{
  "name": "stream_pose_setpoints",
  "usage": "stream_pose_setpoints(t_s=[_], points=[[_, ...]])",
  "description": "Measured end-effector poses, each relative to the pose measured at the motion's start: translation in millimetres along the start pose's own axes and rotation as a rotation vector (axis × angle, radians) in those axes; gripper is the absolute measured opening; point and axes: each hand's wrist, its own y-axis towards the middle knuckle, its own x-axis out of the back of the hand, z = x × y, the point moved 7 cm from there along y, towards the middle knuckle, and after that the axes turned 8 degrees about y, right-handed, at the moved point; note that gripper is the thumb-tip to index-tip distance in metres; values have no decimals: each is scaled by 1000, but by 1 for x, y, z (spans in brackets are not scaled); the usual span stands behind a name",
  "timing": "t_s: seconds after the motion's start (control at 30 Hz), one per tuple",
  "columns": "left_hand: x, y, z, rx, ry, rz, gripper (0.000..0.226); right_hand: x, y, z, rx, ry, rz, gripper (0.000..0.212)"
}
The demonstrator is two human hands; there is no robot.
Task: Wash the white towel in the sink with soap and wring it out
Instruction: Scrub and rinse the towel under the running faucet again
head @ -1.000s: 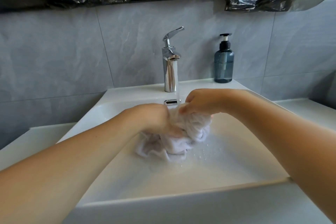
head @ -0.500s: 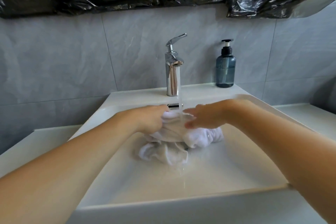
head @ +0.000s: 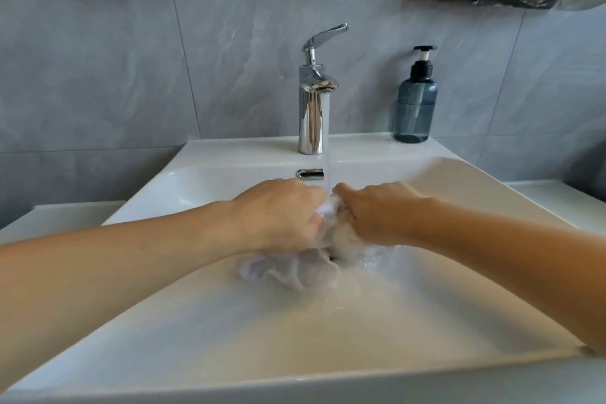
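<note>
**Towel bunched under running tap**

Left hand (head: 278, 216) clenched on white towel (head: 295, 269), mid-sink (head: 459, 174), beneath faucet (head: 313, 108) stream. Right hand (head: 377, 213) likewise gripping the wad, knuckles nearly touching. Probably sodden, heavy, limp, soap-slick; best grasped at opposite ends for twisting. Soap dispenser (head: 415, 108) far right.

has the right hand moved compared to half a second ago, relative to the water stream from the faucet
Yes. The right hand has closed in leftward toward the water stream and now grips the white towel beside the left hand.
</note>
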Motion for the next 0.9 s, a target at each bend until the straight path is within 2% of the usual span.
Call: stream_pose_setpoints(t_s=[0.1,0.2,0.27,0.33,0.37,0.47,0.5,0.53,0.6,0.67,0.73,0.8,0.9], points=[[0,1,6,34,70,41,12,2,-5,9,63,27,-43,16],[-7,7,15,122,167,86,9,3,-8,17,109,87,-20,16],[-9,8,7,75,13,74,8,4,-4,3,29,103,-10,14],[-8,3,3,46,-175,57,22,3,-4,-5,-9,91,-7,13],[-8,2,6,55,-170,52,25,3,-5,-2,16,82,-9,13],[-10,4,24,175,91,64,19,4,-9,20,150,109,-6,16],[-11,5,23,187,114,59,18,6,-9,20,153,124,-4,15],[-12,6,18,161,85,65,19,6,-8,14,122,126,-1,13],[-12,4,6,81,-130,70,24,5,-5,-3,49,96,6,11],[-9,1,3,46,-234,69,29,1,-5,-10,53,73,18,14],[-10,2,13,81,-64,37,27,-1,-5,-3,93,131,40,19],[-16,5,25,156,75,28,22,-5,-6,5,93,281,130,28],[-17,4,28,193,-16,57,19,-13,-6,3,-15,372,283,44]])
